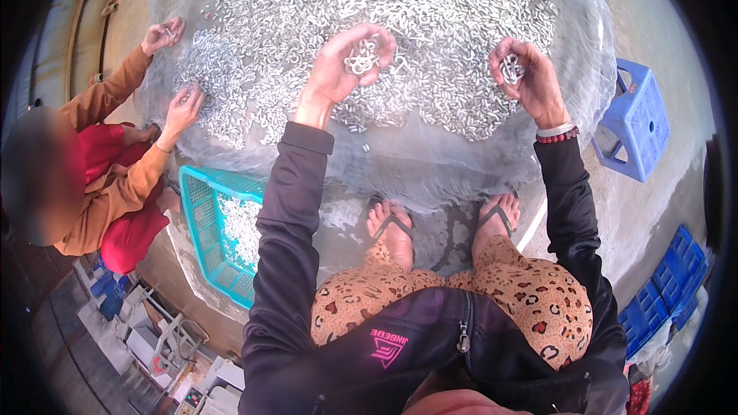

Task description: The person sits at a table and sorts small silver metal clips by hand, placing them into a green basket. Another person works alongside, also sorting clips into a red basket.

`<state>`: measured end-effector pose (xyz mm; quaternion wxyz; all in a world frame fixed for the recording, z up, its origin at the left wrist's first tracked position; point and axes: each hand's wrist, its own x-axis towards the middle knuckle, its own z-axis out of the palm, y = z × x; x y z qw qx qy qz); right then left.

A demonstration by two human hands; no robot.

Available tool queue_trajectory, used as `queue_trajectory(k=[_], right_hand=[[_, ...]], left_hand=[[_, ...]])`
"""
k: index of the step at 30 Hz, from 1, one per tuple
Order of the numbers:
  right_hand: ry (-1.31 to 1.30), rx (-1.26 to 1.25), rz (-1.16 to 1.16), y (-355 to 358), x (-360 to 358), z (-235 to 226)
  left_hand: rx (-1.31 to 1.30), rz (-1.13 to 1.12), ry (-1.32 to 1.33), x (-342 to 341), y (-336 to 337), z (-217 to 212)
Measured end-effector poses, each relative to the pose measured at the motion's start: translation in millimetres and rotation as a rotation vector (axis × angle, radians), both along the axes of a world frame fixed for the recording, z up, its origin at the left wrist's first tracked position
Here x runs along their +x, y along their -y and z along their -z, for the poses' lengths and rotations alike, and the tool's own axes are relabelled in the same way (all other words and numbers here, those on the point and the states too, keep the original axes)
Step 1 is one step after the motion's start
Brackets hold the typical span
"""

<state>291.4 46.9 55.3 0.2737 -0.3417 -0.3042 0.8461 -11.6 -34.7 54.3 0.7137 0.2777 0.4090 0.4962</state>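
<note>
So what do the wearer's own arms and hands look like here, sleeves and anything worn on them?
Both arms wear long, smooth black sleeves of a zip-up jacket, the cuffs ending at the wrists. The left hand is bare, with no glove, ring or band visible. The right hand is bare too, but its wrist carries a dark red beaded bracelet beside a thin pale band.

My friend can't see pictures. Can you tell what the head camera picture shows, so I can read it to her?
A person's left hand and right hand each hold a few small silvery hook-shaped pieces above a huge pile of them on a clear sheet. A co-worker in an orange top picks at the pile's left side, near a teal basket.
</note>
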Motion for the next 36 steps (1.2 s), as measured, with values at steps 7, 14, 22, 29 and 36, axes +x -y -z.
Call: queue_trajectory(k=[7, 14, 22, 29, 36], right_hand=[[0.824, 0.905, -0.19, -10, 0, 39], [0.968, 1.191, -0.186, -5, -27, 62], [1.164, 1.335, -0.119, -8, -6, 23], [-0.163, 0.004, -0.011, -16, 10, -5], [-0.21, -0.006, -0.09, -24, -4, -11]], left_hand=[[0.085, 0.257, -1.106, 7, -7, 32], [0.3, 0.212, -1.503, 22, 2, 50], [0.093, 0.017, -0.066, -16, -10, 15], [0.026, -0.133, 0.156, 3, -19, 18], [0.316, 0.139, -1.162, 5, -25, 56]])
